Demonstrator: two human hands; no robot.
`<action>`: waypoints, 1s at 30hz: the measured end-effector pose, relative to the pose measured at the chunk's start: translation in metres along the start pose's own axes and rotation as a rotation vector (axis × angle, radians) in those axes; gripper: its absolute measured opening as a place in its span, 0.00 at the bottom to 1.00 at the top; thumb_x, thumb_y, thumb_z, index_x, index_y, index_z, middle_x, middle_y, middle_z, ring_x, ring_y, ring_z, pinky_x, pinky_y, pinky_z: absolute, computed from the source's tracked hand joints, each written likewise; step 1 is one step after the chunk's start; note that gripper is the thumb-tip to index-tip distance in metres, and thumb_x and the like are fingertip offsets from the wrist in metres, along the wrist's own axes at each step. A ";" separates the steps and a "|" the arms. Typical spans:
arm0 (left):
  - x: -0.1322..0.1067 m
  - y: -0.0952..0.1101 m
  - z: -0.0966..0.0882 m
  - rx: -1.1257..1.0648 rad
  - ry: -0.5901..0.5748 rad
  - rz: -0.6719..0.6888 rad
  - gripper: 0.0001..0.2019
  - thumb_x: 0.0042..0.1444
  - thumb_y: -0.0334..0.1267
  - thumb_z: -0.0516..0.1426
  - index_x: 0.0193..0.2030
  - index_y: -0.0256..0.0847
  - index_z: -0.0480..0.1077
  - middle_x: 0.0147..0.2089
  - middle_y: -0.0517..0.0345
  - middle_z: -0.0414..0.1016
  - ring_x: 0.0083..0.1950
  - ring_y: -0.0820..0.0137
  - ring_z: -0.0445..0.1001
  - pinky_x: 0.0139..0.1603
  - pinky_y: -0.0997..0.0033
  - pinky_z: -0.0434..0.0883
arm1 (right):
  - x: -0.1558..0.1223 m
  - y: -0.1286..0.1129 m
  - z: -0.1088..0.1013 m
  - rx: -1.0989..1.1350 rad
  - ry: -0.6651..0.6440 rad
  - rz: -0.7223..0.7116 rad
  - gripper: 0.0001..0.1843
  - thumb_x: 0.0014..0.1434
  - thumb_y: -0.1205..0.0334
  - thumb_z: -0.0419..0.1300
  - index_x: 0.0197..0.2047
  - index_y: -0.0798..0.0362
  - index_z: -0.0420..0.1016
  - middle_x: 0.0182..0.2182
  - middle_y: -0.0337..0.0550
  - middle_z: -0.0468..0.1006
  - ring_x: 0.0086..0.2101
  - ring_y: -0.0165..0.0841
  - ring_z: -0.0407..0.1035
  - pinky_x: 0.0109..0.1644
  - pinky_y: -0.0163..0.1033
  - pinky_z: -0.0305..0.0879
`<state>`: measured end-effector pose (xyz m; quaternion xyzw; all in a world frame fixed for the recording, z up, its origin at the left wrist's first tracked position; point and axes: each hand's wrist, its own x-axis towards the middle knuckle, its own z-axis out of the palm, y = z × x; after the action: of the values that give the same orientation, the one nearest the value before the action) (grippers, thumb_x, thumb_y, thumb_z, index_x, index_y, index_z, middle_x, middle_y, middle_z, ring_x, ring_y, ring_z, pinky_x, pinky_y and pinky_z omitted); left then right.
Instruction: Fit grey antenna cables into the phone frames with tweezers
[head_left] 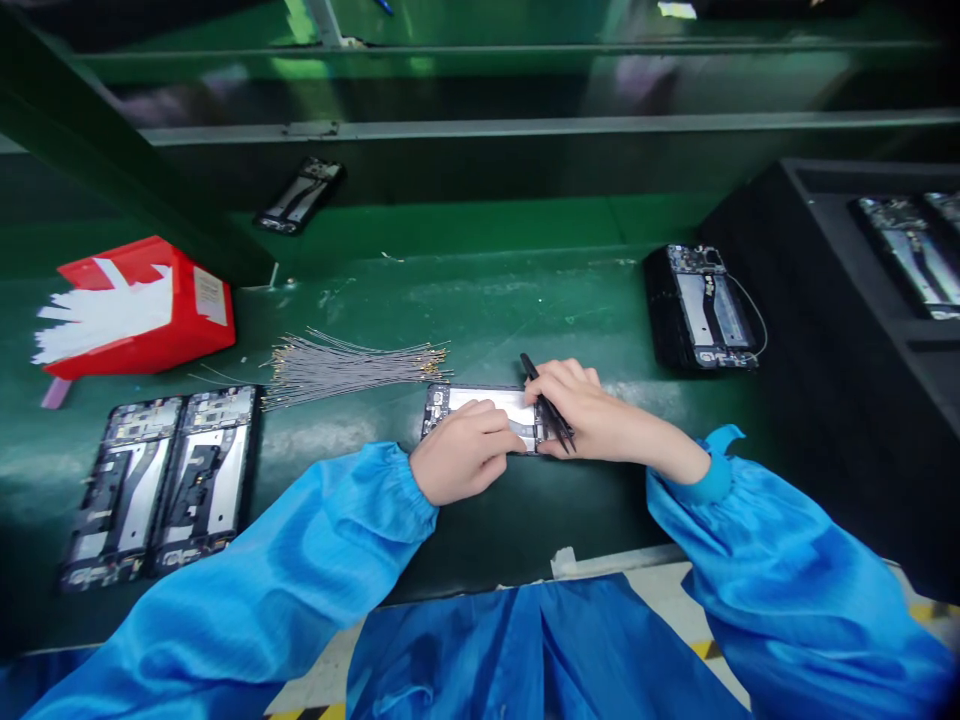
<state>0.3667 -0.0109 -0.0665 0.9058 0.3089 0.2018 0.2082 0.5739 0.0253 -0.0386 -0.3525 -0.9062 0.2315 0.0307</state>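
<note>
Head view: the left hand (461,450) lies on top of the phone (491,402), fingers bent and pressing down. Whether it grips an edge is hidden under the palm. The right hand (596,412) touches the phone's right end and is pinched closed around black tweezers (541,392). Their tips meet the phone just beside the left fingertips, too small to make out what they touch. Both hands cover most of the phone, so only its upper strip shows.

Just beyond the left hand is a bundle of wires (352,365), and farther left a red box (142,300). Two open phones (161,480) lie well left of the left sleeve. Beyond the right hand sits a stack (705,310), and right of that a black tray (825,330), cut off by the edge.
</note>
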 end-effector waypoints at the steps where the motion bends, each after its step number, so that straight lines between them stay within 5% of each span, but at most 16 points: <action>1: 0.000 0.000 0.000 0.004 0.001 -0.017 0.13 0.52 0.26 0.46 0.35 0.39 0.71 0.29 0.57 0.65 0.34 0.70 0.61 0.37 0.71 0.62 | 0.000 0.000 0.000 0.000 0.001 -0.006 0.19 0.50 0.59 0.60 0.43 0.51 0.57 0.42 0.45 0.60 0.41 0.38 0.53 0.40 0.39 0.50; 14: 0.003 0.003 0.001 0.064 -0.004 -0.085 0.09 0.52 0.27 0.46 0.32 0.37 0.67 0.30 0.56 0.63 0.35 0.70 0.60 0.36 0.72 0.61 | 0.008 -0.002 -0.003 -0.130 -0.054 -0.034 0.19 0.48 0.57 0.62 0.41 0.51 0.59 0.41 0.47 0.61 0.41 0.40 0.54 0.36 0.36 0.48; 30: 0.004 0.002 -0.006 -0.011 -0.030 0.023 0.11 0.49 0.26 0.46 0.30 0.39 0.68 0.28 0.59 0.64 0.32 0.71 0.60 0.35 0.71 0.59 | 0.011 -0.017 -0.007 -0.184 -0.101 0.075 0.17 0.45 0.64 0.57 0.40 0.52 0.59 0.41 0.47 0.61 0.39 0.39 0.54 0.32 0.34 0.43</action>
<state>0.3675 -0.0084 -0.0597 0.9110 0.2943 0.1922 0.2157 0.5567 0.0238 -0.0264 -0.3755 -0.9102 0.1656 -0.0561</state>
